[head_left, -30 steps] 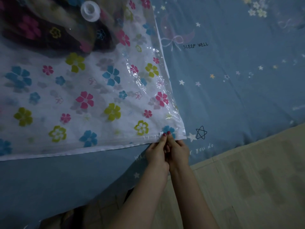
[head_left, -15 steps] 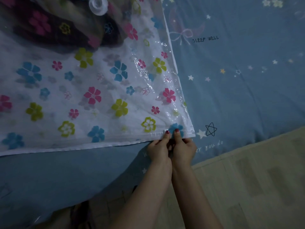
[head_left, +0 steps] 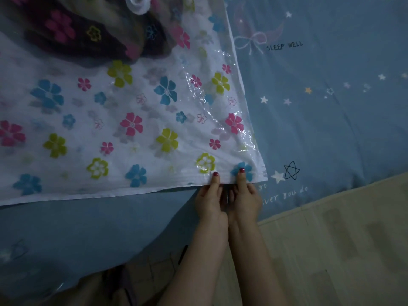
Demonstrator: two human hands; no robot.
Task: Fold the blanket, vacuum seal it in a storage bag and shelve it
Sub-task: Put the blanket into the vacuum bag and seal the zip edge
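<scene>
A flower-printed storage bag (head_left: 123,120) lies flat on a blue star-patterned bedsheet (head_left: 331,111), its dark folded blanket (head_left: 84,34) at the far end beside a white valve (head_left: 138,4). Left hand (head_left: 210,200) and right hand (head_left: 244,198) pinch the bag's near edge; beige floor tiles (head_left: 344,246) border the sheet.

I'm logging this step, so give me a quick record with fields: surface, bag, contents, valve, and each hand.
surface: blue star-print bedsheet
bag: flower-print storage bag lying flat on it
contents: dark blanket at far end
valve: white round valve, on top
left hand: pinches the bag's near edge
right hand: pinches the same edge, by the corner
</scene>
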